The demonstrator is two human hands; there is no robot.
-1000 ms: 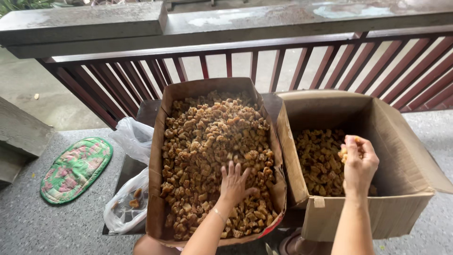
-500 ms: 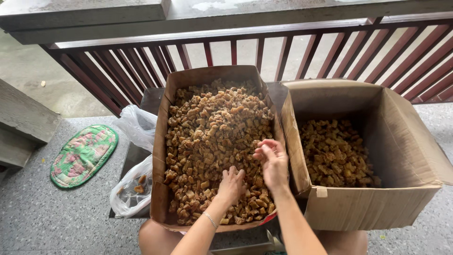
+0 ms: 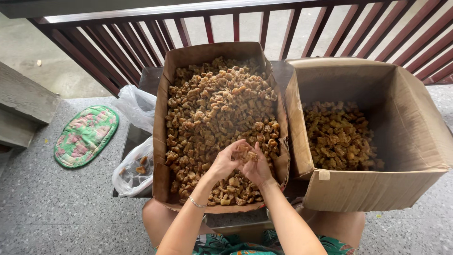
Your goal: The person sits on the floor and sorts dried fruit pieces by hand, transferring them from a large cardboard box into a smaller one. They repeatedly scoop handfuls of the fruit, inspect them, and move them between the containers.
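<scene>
The brown chunks [image 3: 222,108] fill the left box [image 3: 163,141]. The right hand [image 3: 257,165] has come back from the right box [image 3: 377,189]. Now both it and the left hand [image 3: 226,160] hold chunks together.

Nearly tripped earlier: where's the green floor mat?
Head view, far left: the green floor mat lies on the speckled floor, beside the white plastic bags.

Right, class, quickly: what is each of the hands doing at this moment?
Left hand: cupped over the full cardboard box, fingers on the brown chunks.
Right hand: curled against the same chunks, pressed to the left.
</scene>
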